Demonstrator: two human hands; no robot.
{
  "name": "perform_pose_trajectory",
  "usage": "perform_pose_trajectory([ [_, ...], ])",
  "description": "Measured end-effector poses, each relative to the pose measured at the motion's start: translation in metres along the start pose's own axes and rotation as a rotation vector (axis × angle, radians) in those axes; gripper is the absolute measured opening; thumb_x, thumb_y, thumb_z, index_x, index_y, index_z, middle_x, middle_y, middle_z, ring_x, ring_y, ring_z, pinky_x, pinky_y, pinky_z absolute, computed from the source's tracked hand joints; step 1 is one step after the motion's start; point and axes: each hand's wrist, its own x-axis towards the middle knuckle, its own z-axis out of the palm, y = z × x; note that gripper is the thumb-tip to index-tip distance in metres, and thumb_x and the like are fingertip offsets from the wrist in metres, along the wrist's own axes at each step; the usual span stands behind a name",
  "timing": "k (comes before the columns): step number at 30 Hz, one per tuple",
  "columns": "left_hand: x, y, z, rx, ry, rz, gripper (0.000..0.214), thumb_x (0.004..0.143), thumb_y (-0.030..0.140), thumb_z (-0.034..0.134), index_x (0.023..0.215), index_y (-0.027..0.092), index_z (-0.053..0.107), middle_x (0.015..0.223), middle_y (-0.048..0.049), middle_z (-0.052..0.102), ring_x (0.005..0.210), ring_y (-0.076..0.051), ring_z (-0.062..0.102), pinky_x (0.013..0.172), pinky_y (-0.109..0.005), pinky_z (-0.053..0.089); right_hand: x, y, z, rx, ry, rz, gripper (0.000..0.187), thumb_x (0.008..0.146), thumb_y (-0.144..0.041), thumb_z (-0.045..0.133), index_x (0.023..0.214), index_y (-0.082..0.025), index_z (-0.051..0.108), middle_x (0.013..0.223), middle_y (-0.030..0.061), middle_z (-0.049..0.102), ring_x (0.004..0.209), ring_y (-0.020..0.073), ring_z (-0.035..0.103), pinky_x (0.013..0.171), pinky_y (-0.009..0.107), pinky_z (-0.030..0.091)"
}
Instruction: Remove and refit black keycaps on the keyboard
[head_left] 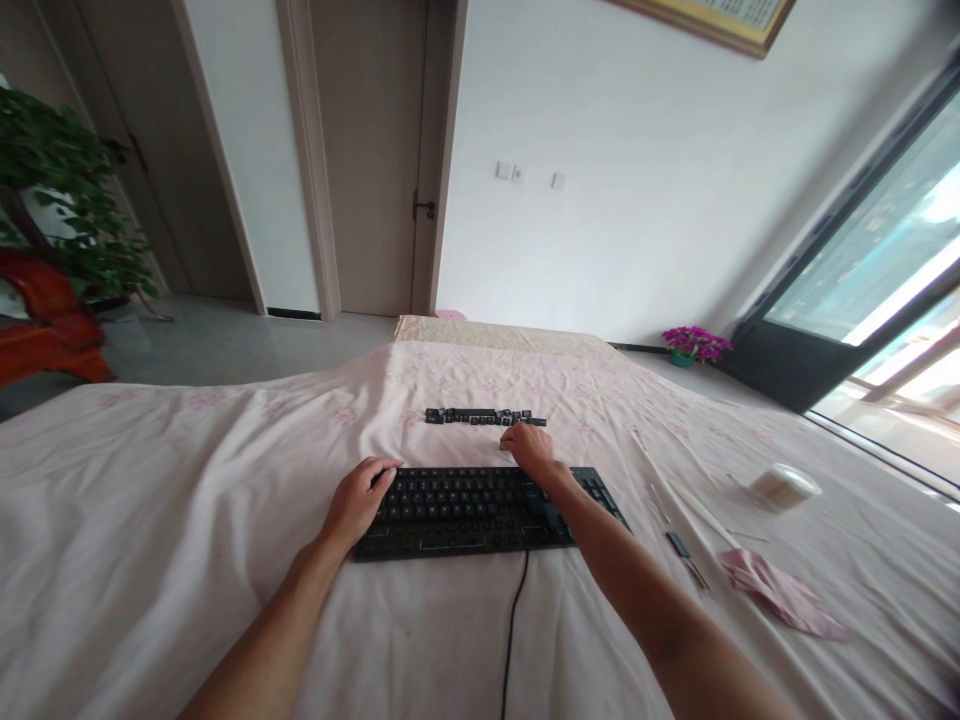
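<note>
A black computer keyboard (457,500) lies across the cloth in front of me, some of its lower rows without keycaps. At its left end, my left hand (361,497) grips the corner, with thumb and fingers along the edge. My right hand (531,447) reaches over the keyboard's right part, its fingers drawn together just above the far edge. What those fingertips hold, if anything, is too small to make out. Beyond them lies a row of loose black keycaps (476,415), a long space bar among them.
A pink-white floral cloth (450,640) covers the surface. To the right lie thin tools with a dark handle (678,544), a pink cloth (780,590) and a clear tub of cotton swabs (785,487). The keyboard's cable (514,620) runs toward me.
</note>
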Motion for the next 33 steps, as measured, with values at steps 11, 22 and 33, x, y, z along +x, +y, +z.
perform_pose_trajectory([
  [11,0.000,-0.001,0.000,-0.007,-0.003,-0.010,0.033,0.088,0.039,0.042,0.103,0.023,0.067,0.110,-0.0019,0.066,0.105,-0.019,0.059,0.096,-0.030,0.043,-0.030,-0.007,-0.016,0.143,0.061,-0.101,0.023,0.085,-0.034,0.057,0.102,-0.028,0.072,0.103,0.0009,0.070,0.095,0.0182,0.062,0.077,0.024,0.041],
  [22,0.000,-0.002,0.001,-0.006,0.000,-0.005,0.033,0.088,0.039,0.042,0.103,0.023,0.067,0.110,-0.0020,0.066,0.106,-0.019,0.059,0.096,-0.031,0.042,-0.124,-0.004,-0.006,0.355,0.237,-0.360,0.016,0.086,-0.030,0.061,0.097,-0.031,0.073,0.094,-0.0009,0.065,0.089,0.0155,0.058,0.081,0.026,0.043],
  [33,0.000,-0.003,0.002,0.003,0.006,0.008,0.033,0.087,0.039,0.042,0.102,0.024,0.067,0.110,-0.0020,0.066,0.105,-0.019,0.059,0.096,-0.031,0.043,-0.133,-0.010,0.002,0.180,0.270,-0.410,0.017,0.088,-0.032,0.060,0.100,-0.031,0.072,0.090,0.0011,0.065,0.084,0.0160,0.054,0.077,0.028,0.040],
])
